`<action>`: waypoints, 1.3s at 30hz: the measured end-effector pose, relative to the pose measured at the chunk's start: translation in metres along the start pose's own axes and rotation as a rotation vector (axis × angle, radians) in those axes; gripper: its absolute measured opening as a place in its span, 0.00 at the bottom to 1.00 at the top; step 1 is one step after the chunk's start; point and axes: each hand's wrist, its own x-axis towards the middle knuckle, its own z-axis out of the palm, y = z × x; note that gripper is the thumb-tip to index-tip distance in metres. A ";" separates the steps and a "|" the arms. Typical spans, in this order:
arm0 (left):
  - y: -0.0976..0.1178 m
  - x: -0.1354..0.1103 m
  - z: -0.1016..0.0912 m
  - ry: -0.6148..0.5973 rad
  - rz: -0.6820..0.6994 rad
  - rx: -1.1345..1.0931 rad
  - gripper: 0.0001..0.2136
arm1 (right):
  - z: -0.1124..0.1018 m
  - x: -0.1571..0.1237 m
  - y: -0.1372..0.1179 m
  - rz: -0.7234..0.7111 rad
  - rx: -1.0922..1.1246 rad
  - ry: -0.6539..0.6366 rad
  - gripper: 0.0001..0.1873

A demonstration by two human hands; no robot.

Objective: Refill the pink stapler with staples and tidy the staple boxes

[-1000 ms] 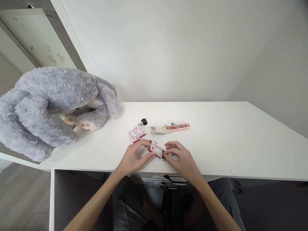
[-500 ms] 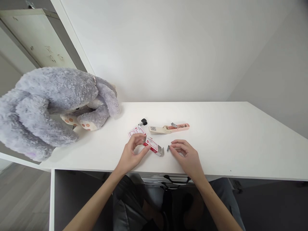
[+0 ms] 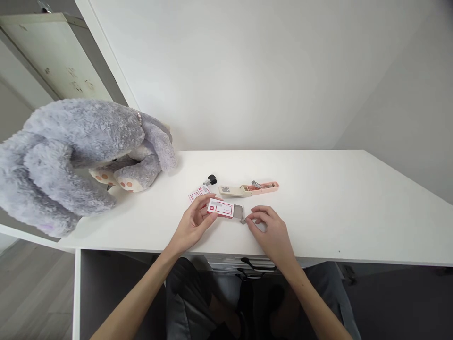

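Note:
My left hand (image 3: 193, 224) grips a small red-and-white staple box (image 3: 220, 208) between thumb and fingers, its open end with a grey flap facing right. Just beyond that end, my right hand (image 3: 269, 226) pinches a small grey strip of staples (image 3: 243, 221) between thumb and fingertips, close to the flap. Behind them lies an opened stapler (image 3: 264, 188), pink base to the right and cream top folded back to the left. A flat red-and-white box (image 3: 199, 191) rests behind my left hand, partly covered by it.
A black-and-silver binder clip (image 3: 210, 180) lies left of the stapler. A large grey plush toy (image 3: 85, 127) takes up the left end of the white desk (image 3: 336, 203). Black drawer handles (image 3: 260, 265) show below the front edge, above my legs.
The staple box has turned from a downward slant to nearly level, showing its top face. My right hand has come slightly left, bringing the staples to the box's open end.

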 end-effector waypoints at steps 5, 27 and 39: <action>-0.001 0.000 -0.002 -0.069 0.002 -0.040 0.20 | -0.009 0.002 -0.008 0.045 0.130 -0.052 0.21; 0.005 -0.002 0.001 -0.328 -0.173 -0.113 0.20 | -0.024 0.003 -0.015 0.077 0.263 -0.383 0.20; -0.005 0.009 -0.038 0.530 -0.009 0.595 0.22 | -0.021 0.002 -0.018 0.139 0.279 -0.317 0.23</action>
